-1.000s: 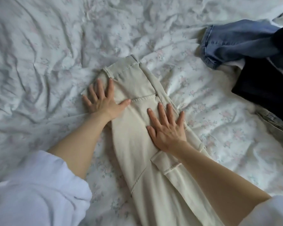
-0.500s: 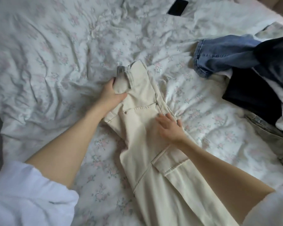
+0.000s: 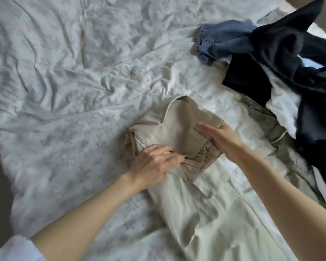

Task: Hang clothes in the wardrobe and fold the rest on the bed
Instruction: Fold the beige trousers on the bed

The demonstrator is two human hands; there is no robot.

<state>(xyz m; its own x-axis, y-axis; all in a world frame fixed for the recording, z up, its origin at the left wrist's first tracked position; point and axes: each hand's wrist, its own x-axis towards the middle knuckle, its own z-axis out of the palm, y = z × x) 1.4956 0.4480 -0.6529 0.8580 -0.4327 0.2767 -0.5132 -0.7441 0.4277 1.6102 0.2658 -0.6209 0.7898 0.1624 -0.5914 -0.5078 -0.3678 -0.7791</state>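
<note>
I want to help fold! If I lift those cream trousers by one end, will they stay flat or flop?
Probably flop: the cream trousers already bunch into soft folds under the left hand. They likely won't slide much on the rumpled bedsheet.

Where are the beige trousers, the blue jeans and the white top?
beige trousers [image 3: 179, 119]: head view, folded-over top part.
blue jeans [image 3: 224, 40]: head view, leg near hem.
white top [image 3: 282, 104]: head view, part showing under dark clothes.

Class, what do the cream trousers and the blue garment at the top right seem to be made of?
Cream trousers: probably cotton twill, matte; it holds creases, with stitched seams and a gathered band showing.
Blue garment: likely denim, faded matte blue, with a thick stitched hem.
</note>
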